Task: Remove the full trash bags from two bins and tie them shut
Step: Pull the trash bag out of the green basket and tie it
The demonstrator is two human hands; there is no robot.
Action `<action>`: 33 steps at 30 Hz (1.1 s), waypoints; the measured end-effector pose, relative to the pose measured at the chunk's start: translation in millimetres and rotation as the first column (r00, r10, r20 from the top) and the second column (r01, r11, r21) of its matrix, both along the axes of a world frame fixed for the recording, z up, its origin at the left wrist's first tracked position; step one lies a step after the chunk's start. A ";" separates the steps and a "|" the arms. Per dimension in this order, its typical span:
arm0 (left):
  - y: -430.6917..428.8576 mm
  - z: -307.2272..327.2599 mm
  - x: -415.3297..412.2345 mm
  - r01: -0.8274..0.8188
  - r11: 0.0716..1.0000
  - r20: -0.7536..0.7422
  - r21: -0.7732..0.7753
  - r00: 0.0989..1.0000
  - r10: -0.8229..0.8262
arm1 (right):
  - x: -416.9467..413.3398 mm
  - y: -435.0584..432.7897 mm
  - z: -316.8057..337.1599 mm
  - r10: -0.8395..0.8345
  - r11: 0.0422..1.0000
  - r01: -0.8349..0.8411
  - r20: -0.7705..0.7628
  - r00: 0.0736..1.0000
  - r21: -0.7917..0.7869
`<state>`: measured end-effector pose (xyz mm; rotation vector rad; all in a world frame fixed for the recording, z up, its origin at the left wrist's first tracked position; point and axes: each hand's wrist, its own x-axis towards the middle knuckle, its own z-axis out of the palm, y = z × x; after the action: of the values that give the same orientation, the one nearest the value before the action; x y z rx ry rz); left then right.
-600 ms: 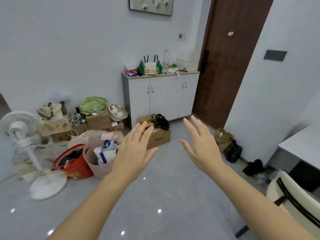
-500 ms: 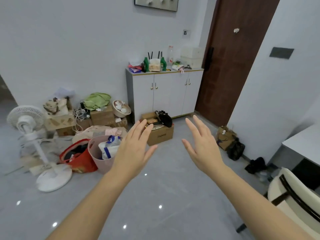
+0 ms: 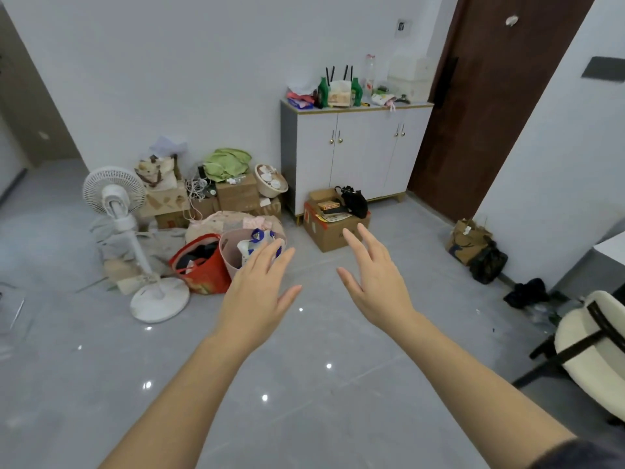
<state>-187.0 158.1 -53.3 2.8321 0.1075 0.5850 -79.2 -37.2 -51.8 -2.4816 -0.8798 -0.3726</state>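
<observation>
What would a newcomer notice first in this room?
Two open hands, left hand and right hand, reach forward over the grey floor, holding nothing. Past the left hand stands a stuffed pink bin beside a red bag and a white pedestal fan; a white cabinet sits by the brown door.

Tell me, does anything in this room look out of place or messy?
Yes. Boxes, a green cloth and a red bag are heaped on the floor beside the white cabinet, with a bowl tilted on top. An open box sits loose before the cabinet.
</observation>
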 end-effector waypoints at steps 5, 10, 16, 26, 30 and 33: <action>44.2 -19.6 -27.6 -0.023 0.999 -0.051 -0.033 0.998 0.021 | -21.0 47.2 -19.6 0.051 0.995 -0.055 -0.046 0.998 -0.087; 88.4 -48.4 -25.8 -0.045 0.999 -0.130 -0.009 0.991 0.044 | -15.1 89.9 -45.2 0.060 0.977 -0.072 -0.062 0.996 -0.201; 147.5 -69.5 -12.3 -0.056 0.998 -0.255 -0.026 0.966 0.047 | 14.2 157.4 -71.5 0.094 0.950 -0.133 -0.148 0.985 -0.282; 251.5 -87.8 -33.2 -0.170 0.980 -0.311 -0.101 0.941 0.131 | 15.3 286.8 -91.1 0.188 0.894 -0.265 -0.233 0.954 -0.361; 302.1 -98.3 -59.5 -0.188 0.974 -0.312 -0.129 0.940 0.140 | -11.0 340.0 -93.3 0.204 0.882 -0.291 -0.256 0.945 -0.371; 343.4 -104.7 -91.1 -0.191 0.971 -0.338 -0.144 0.932 0.133 | -42.3 382.0 -94.5 0.203 0.881 -0.298 -0.275 0.940 -0.368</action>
<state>-278.2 501.5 -158.1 2.7362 0.4354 0.1216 -121.4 344.9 -146.3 -2.6520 -1.2676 0.2087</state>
